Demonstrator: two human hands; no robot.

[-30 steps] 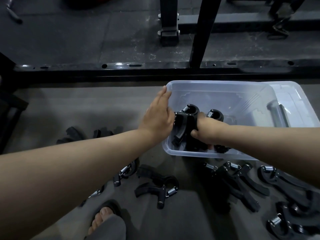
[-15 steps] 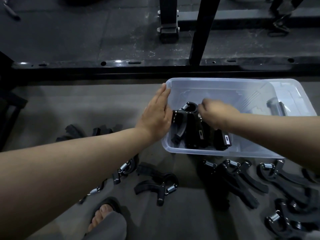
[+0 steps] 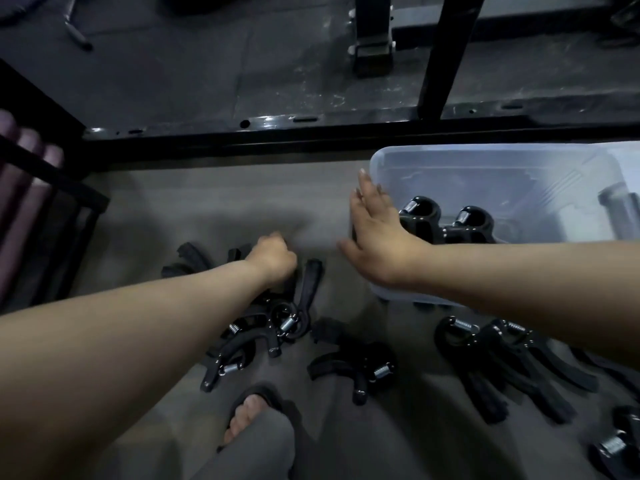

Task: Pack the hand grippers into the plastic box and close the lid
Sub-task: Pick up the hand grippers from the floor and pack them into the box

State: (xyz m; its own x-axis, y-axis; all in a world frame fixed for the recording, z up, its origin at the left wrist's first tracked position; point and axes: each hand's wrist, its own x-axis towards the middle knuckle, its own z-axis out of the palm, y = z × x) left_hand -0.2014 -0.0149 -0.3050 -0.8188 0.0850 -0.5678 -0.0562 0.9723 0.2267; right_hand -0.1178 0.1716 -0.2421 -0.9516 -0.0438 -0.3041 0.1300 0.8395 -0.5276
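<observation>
A clear plastic box (image 3: pixel 485 151) stands open on the floor at the right, with two black hand grippers (image 3: pixel 420 212) upright in its near left corner. My right hand (image 3: pixel 379 237) lies with straight fingers against the box's left wall. My left hand (image 3: pixel 273 258) is curled down on a pile of black hand grippers (image 3: pixel 242 341) left of the box and seems to grip one of them. A single gripper (image 3: pixel 349 369) lies in front. More grippers (image 3: pixel 502 362) lie below the box at the right.
A black steel frame rail (image 3: pixel 311 132) runs across behind the box, with an upright post (image 3: pixel 446 53) on it. A dark rack (image 3: pixel 34 202) stands at the left. My sandalled foot (image 3: pixel 250 414) is at the bottom centre. The lid (image 3: pixel 627 161) shows at the right edge.
My left hand left the box's edge and dropped onto the pile at the left. My right hand came out of the box and now lies on its left wall. The view swung left.
</observation>
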